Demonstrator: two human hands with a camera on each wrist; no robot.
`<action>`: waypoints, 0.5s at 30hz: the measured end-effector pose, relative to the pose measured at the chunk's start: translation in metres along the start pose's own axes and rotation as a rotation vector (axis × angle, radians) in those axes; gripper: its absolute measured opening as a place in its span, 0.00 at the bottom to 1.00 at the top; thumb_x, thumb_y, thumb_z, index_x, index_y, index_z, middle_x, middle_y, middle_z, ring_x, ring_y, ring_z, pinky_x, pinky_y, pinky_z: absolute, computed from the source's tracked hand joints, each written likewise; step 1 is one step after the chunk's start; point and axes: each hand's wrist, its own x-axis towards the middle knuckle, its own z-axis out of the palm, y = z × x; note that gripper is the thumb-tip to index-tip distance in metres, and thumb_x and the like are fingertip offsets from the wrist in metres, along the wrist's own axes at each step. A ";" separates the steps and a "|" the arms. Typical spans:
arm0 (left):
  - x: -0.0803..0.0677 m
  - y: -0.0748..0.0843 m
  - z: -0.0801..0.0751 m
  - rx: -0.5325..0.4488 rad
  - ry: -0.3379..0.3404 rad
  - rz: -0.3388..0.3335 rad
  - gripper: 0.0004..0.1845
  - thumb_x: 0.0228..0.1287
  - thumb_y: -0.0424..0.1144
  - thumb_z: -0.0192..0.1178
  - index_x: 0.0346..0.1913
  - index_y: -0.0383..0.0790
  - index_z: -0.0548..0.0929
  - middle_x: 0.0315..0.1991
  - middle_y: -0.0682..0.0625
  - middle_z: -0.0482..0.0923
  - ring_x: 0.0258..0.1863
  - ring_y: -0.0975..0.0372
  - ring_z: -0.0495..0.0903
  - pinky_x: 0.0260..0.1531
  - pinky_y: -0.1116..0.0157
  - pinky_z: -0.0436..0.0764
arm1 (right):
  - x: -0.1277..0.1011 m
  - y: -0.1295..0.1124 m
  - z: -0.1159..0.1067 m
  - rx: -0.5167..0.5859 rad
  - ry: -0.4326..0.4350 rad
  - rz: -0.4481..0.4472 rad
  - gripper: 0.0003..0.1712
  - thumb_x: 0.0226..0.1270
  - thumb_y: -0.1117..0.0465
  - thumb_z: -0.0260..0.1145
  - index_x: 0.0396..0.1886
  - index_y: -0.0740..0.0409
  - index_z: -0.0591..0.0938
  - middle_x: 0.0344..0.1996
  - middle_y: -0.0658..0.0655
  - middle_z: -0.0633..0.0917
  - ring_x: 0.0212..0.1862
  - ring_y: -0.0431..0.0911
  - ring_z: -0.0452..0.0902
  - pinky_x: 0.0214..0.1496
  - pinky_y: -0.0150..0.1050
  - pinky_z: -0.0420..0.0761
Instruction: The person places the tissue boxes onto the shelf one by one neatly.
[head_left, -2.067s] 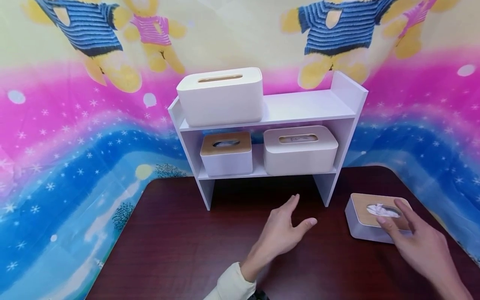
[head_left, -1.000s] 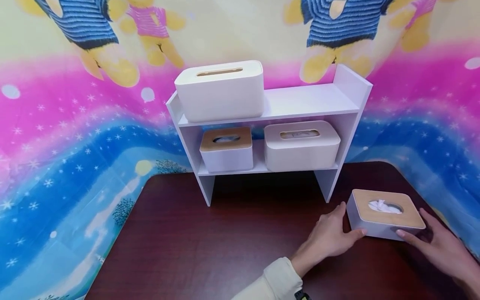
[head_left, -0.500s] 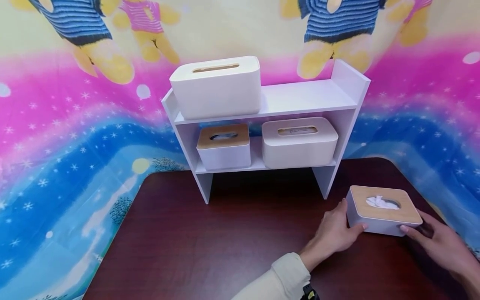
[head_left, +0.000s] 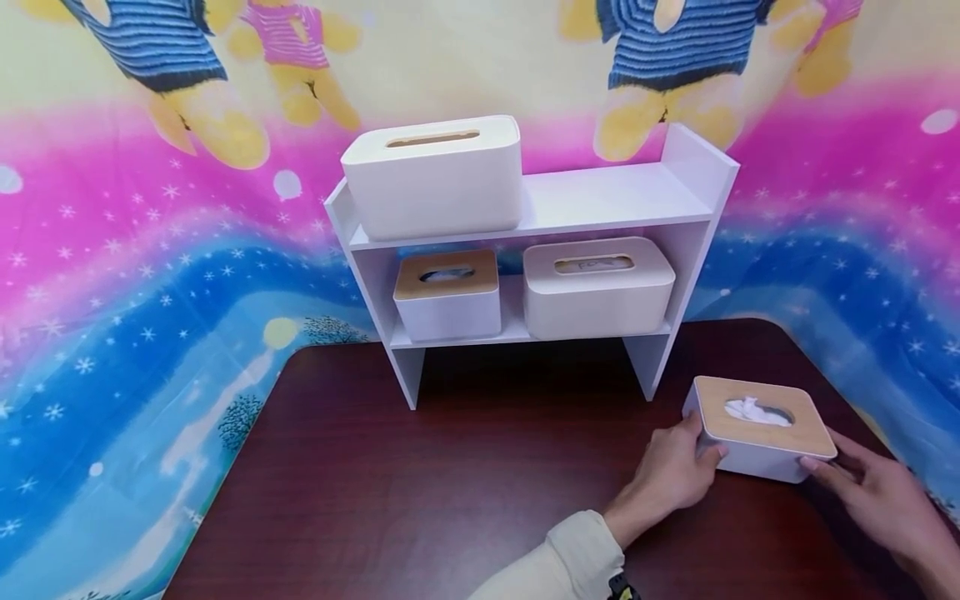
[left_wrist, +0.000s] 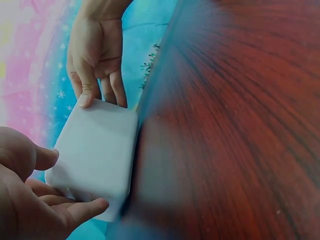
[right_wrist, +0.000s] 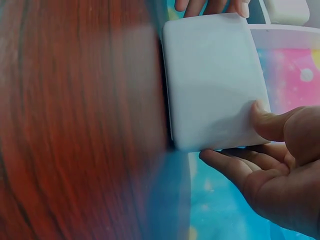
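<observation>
A small white tissue box (head_left: 757, 433) with a wooden lid and tissue showing in its slot is at the right front of the dark wooden table (head_left: 450, 483). My left hand (head_left: 703, 440) grips its left end, thumb on the far side and fingers on the near side. Its right end is held by my right hand (head_left: 823, 454). In the left wrist view the box (left_wrist: 95, 150) sits between my left hand's fingers (left_wrist: 85, 207) and my right hand's fingers (left_wrist: 100, 85). The right wrist view shows the box's white side (right_wrist: 212, 75). I cannot tell if the box is off the table.
A white two-tier shelf (head_left: 615, 196) stands at the table's back. A large white tissue box (head_left: 433, 179) is on its top left. The lower tier holds a small wooden-lidded box (head_left: 447, 296) and a wider white box (head_left: 597, 287). A bright patterned cloth hangs behind.
My left hand crossed the table to the box's left end. My right hand left the lid for the right end. The box has since shifted slightly left and away.
</observation>
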 end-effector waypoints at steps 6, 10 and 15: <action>-0.007 0.000 -0.008 -0.001 0.022 0.001 0.29 0.75 0.56 0.67 0.74 0.51 0.80 0.59 0.58 0.89 0.53 0.72 0.86 0.45 0.74 0.85 | -0.009 -0.006 -0.002 -0.036 0.008 -0.008 0.47 0.85 0.49 0.62 0.82 0.76 0.52 0.64 0.91 0.69 0.54 0.77 0.82 0.48 0.73 0.82; -0.012 -0.001 -0.017 -0.031 0.033 0.000 0.29 0.74 0.55 0.68 0.73 0.51 0.81 0.60 0.57 0.89 0.53 0.72 0.86 0.46 0.74 0.85 | -0.016 -0.013 -0.003 -0.051 0.037 -0.044 0.47 0.84 0.48 0.62 0.82 0.77 0.55 0.61 0.91 0.71 0.46 0.72 0.86 0.38 0.61 0.87; -0.018 -0.005 -0.030 -0.052 0.057 0.025 0.29 0.74 0.54 0.68 0.74 0.49 0.81 0.58 0.55 0.90 0.55 0.73 0.86 0.48 0.74 0.85 | -0.025 -0.023 -0.003 -0.053 0.068 -0.090 0.49 0.83 0.44 0.63 0.81 0.77 0.56 0.59 0.90 0.74 0.46 0.76 0.87 0.35 0.59 0.89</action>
